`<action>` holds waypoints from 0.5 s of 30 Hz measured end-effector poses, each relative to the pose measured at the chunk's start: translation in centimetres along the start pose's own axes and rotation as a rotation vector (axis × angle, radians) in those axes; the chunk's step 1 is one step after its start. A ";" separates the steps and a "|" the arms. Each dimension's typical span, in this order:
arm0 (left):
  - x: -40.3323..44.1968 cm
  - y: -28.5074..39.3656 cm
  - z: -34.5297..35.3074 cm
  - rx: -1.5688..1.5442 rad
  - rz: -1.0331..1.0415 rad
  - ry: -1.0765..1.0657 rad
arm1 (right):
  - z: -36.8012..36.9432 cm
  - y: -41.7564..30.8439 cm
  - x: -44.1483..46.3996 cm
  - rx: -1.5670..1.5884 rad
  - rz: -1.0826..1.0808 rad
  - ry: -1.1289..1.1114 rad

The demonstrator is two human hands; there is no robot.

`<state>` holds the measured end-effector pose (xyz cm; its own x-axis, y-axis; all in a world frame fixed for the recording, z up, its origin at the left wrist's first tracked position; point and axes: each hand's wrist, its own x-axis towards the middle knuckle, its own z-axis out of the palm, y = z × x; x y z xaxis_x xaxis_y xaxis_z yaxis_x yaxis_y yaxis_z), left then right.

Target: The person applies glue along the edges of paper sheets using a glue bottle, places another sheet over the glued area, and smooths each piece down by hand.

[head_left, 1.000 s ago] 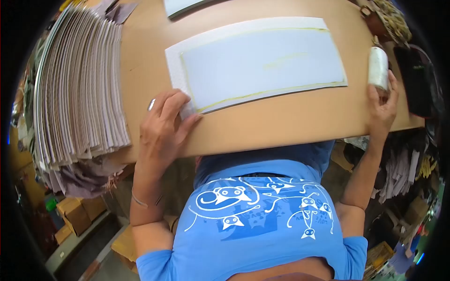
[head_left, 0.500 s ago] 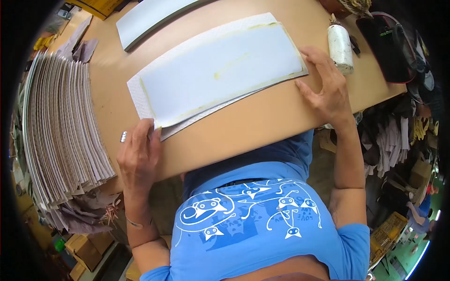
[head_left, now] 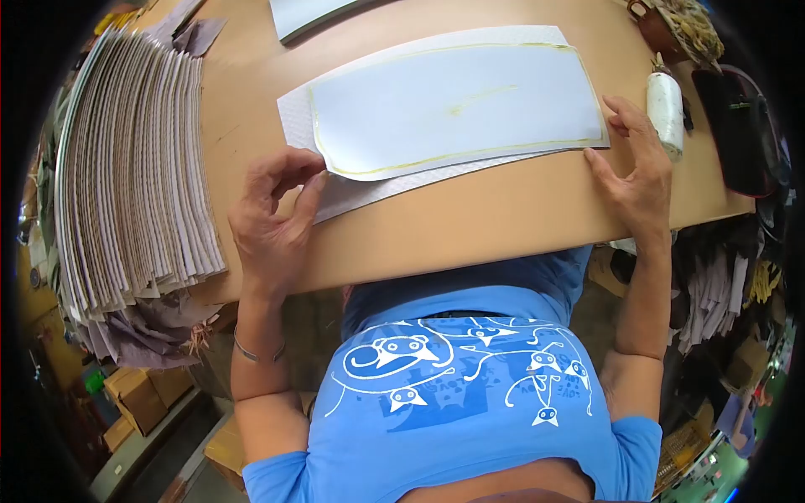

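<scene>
A curved white panel (head_left: 461, 105) with yellowish glue-like lines along its edges lies over a larger textured white sheet (head_left: 295, 121) on the table. The thumb and index finger of my left hand (head_left: 277, 210) pinch the panel's lower left corner, which looks raised off the sheet. My right hand (head_left: 637, 172) is at the panel's right end, thumb and fingers apart. Its thumb tip is close to the lower right corner; whether it touches, I cannot tell.
On the left of the table (head_left: 470, 222) stands a thick row of curved sheets (head_left: 142, 176). A white bottle (head_left: 665, 113) and a dark open case (head_left: 738, 134) are on the right. Another pale curved panel (head_left: 314, 15) lies at the back.
My left hand has moved up from beside the lower left corner and now pinches it. That corner has lifted away from the sheet's lower edge. The whole view has shifted.
</scene>
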<state>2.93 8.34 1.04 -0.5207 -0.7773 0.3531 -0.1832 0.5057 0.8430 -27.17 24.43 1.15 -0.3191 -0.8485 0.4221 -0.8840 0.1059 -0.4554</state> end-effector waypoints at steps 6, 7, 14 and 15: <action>0.4 0.2 -0.4 0.354 0.140 -0.074 | -0.1 0.6 -0.2 0.047 -0.008 0.020; 0.4 0.1 -0.3 0.388 0.167 -0.077 | -0.1 0.7 -0.2 0.057 -0.008 0.027; 0.0 -0.5 -0.2 0.435 0.152 -0.058 | -0.2 0.9 -0.2 0.068 -0.025 0.050; 0.2 -0.2 -0.4 0.481 0.188 -0.080 | -0.2 1.0 -0.2 0.067 -0.030 0.052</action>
<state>3.20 7.92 1.06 -0.6404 -0.6348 0.4323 -0.4328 0.7633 0.4796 -28.04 24.81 0.83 -0.3118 -0.8224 0.4759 -0.8690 0.0442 -0.4929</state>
